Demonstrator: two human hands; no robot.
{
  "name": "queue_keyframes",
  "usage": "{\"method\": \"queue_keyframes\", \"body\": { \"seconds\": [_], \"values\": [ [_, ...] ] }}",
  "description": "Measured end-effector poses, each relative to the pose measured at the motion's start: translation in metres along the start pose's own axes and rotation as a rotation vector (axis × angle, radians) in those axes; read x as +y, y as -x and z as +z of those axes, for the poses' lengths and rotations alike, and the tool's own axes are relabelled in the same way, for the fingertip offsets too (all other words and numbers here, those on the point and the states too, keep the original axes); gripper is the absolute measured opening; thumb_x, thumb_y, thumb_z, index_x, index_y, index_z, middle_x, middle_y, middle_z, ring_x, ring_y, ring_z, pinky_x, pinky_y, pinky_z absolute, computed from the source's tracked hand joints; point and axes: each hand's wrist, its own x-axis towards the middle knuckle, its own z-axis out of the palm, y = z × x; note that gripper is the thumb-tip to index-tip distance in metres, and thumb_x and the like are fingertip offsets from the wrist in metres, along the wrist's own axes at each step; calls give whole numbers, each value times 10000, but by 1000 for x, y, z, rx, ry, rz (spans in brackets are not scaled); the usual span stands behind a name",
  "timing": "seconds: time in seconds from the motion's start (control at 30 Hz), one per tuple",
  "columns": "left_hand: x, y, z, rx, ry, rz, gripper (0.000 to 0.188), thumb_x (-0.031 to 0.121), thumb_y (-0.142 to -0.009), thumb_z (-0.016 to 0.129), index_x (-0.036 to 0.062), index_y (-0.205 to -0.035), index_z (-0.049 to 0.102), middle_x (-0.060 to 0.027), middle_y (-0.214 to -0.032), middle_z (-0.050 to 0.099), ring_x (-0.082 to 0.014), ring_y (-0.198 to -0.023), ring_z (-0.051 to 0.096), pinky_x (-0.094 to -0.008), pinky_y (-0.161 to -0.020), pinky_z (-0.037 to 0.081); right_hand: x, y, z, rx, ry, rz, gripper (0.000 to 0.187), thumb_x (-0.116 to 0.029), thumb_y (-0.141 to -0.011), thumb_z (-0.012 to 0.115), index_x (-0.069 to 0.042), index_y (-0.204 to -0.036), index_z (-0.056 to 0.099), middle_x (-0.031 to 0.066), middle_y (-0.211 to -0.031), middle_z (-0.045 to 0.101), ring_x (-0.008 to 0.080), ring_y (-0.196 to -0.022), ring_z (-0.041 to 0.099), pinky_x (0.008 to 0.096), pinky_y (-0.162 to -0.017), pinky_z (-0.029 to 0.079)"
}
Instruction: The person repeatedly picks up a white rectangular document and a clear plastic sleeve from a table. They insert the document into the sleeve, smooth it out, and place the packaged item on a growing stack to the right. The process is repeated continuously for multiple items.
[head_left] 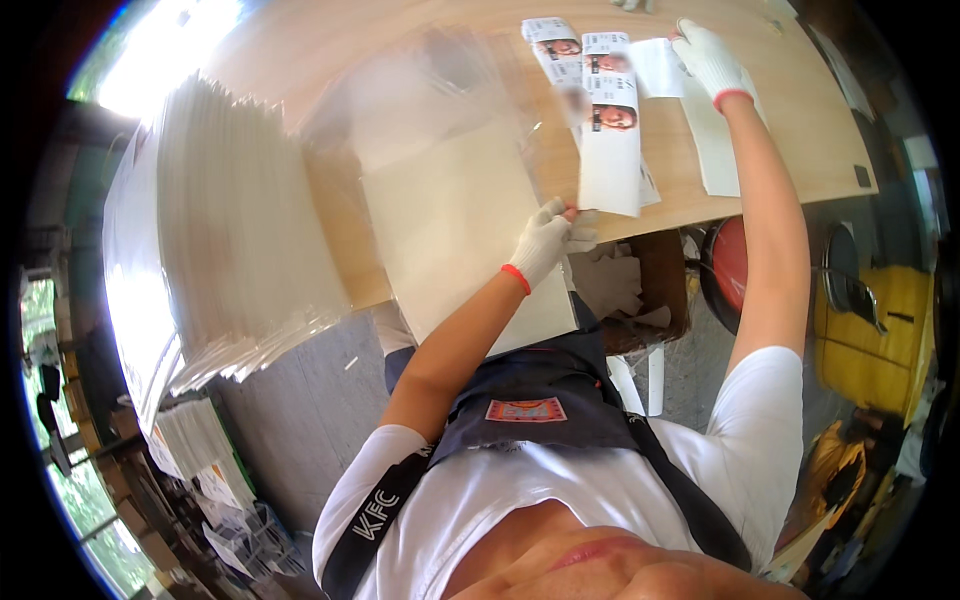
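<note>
The left hand (545,240), in a white glove with red cuff, has its fingers bent close together at the near left corner of a printed strip (612,150); whether they truly pinch it, I cannot tell. This strip lies ahead and to the right of that hand, on the wooden surface (800,150). The right hand (708,60), gloved likewise, is farther out, with curled fingers beside a white paper (656,70); its grip is not clear to me.

Just beyond the printed strip, on its left, is another strip (550,45). Nearer than the right hand lies a long white sheet (712,150). Left of the left hand are pale sheets (450,230) with clear film around, and farther left stands a tall stack (235,220).

In my judgement, it is good to take the strip only by its edge, hold it flat and keep its sides even, so that thin paper does not crease.

The strips carry portrait pictures and small dark print, too small for reading. Behind the left hand, the dark apron (540,375) bears an orange-red patch, and its strap shows white letters.
</note>
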Motion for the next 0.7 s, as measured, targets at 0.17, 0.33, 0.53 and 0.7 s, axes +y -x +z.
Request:
{"method": "queue_keyframes", "body": {
  "seconds": [0.17,0.33,0.53,0.7],
  "values": [
    [36,50,1,-72,-460,19,424,170,-954,446,-42,-1317,384,-130,-1121,573,-188,-863,627,-280,-765,523,-73,60,60,159,-328,-267,334,-365,-917,513,-47,-1001,571,159,-873,646,299,-806,634,364,-703,466],
    [49,94,-27,52,-843,347,303,158,-925,518,28,-1198,530,-115,-1026,640,-167,-850,642,-284,-759,487,-119,99,135,143,-482,-476,139,-172,-885,562,-46,-941,573,141,-841,630,317,-792,618,368,-668,468],
    [64,122,-50,139,-1131,450,184,105,-887,552,43,-1057,587,-81,-1051,634,-178,-800,614,-298,-687,484,-123,111,189,23,-436,-563,135,-126,-854,584,-45,-960,559,144,-842,633,340,-779,610,382,-642,473],
    [78,114,-61,192,-1351,651,152,95,-841,590,53,-986,612,-85,-1020,616,-247,-773,600,-338,-672,474,-128,114,190,-88,-388,-579,131,-95,-832,582,-39,-947,555,140,-848,632,341,-780,606,394,-649,471]
  ]
}}
